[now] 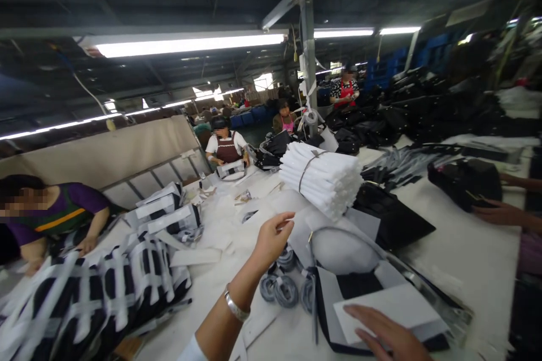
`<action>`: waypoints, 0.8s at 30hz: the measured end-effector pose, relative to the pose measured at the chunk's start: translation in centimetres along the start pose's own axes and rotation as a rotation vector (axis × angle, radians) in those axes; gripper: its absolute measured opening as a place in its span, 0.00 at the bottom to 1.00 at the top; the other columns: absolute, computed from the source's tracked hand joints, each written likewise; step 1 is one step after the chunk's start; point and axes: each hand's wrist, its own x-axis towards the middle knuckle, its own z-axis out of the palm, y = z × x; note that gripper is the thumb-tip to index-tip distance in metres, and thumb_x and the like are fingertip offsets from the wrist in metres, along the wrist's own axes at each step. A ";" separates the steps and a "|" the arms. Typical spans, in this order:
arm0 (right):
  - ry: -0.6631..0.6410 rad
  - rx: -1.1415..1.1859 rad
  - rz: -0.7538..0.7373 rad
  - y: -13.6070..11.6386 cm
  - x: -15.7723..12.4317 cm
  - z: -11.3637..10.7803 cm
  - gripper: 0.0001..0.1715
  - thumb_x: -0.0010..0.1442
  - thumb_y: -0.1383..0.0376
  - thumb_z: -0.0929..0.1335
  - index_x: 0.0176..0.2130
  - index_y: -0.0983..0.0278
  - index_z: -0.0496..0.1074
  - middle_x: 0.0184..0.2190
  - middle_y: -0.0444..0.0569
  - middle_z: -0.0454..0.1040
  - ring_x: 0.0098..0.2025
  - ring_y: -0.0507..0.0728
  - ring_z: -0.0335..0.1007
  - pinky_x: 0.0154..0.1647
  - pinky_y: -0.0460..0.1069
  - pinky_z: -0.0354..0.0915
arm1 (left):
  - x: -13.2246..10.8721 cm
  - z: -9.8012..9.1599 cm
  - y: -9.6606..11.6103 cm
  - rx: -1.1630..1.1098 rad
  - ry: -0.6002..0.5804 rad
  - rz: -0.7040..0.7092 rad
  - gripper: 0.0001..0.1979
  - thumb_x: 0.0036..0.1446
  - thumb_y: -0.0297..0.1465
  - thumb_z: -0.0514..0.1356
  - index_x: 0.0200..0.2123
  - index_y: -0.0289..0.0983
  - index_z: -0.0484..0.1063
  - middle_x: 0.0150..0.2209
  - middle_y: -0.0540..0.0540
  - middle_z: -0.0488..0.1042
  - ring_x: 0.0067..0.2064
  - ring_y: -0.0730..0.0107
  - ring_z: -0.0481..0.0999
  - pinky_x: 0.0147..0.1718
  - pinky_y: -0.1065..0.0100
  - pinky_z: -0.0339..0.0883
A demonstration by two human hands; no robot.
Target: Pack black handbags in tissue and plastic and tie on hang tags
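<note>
My right hand [385, 330] lies with its fingers stretched over a white rectangular sheet [392, 313] on a black-and-grey bag [328, 316]. A grey strap [347, 231] arches from that bag. My left hand [274, 237] is raised over the table, fingers loosely bent and apart, with nothing visible in it; a silver bracelet circles its wrist. Beyond it lies a tied bundle of white foam-like sheets [322, 175]. Several coiled grey straps [285, 291] rest below my left hand, beside the bag.
Black bags with white wrapping [114, 287] line the left side, near a person in purple [80, 208]. A person in an apron [228, 149] works across the table [457, 254]. Another person's hands [499, 211] hold a black bag at right. A metal post [308, 56] stands behind.
</note>
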 end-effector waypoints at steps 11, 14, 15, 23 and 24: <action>0.308 -0.265 -0.218 7.8 17.8 -12.0 0.17 0.71 0.59 0.63 0.51 0.61 0.77 0.48 0.51 0.81 0.49 0.59 0.79 0.55 0.54 0.74 | 3.5 2.1 2.4 0.169 0.067 0.068 0.12 0.61 0.32 0.60 0.46 0.38 0.80 0.49 0.43 0.82 0.50 0.59 0.81 0.50 0.60 0.76; 0.400 -0.332 -0.234 11.5 22.7 -12.7 0.18 0.72 0.58 0.62 0.49 0.64 0.76 0.45 0.53 0.81 0.47 0.59 0.78 0.53 0.55 0.74 | 7.7 4.1 3.1 0.245 0.102 0.098 0.13 0.63 0.30 0.58 0.47 0.39 0.79 0.49 0.44 0.81 0.51 0.60 0.81 0.51 0.59 0.75; 0.405 -0.347 -0.239 12.4 24.1 -12.7 0.19 0.72 0.59 0.61 0.49 0.65 0.76 0.45 0.53 0.80 0.48 0.60 0.78 0.53 0.55 0.73 | 9.4 5.0 3.2 0.268 0.113 0.112 0.13 0.64 0.30 0.57 0.48 0.40 0.79 0.50 0.44 0.81 0.52 0.60 0.80 0.52 0.59 0.75; 0.210 -0.505 -0.300 15.0 29.3 -12.4 0.16 0.66 0.66 0.66 0.52 0.66 0.74 0.47 0.56 0.77 0.46 0.65 0.73 0.44 0.57 0.71 | 20.9 10.8 2.7 0.455 0.130 0.258 0.29 0.56 0.16 0.53 0.58 0.40 0.72 0.65 0.47 0.68 0.67 0.64 0.65 0.69 0.58 0.53; 0.176 -0.551 -0.308 14.9 29.6 -12.6 0.18 0.65 0.68 0.66 0.54 0.65 0.73 0.48 0.55 0.76 0.46 0.64 0.73 0.43 0.57 0.71 | 21.8 10.9 2.5 0.474 0.111 0.270 0.31 0.54 0.15 0.53 0.58 0.41 0.73 0.65 0.48 0.68 0.67 0.64 0.65 0.69 0.59 0.54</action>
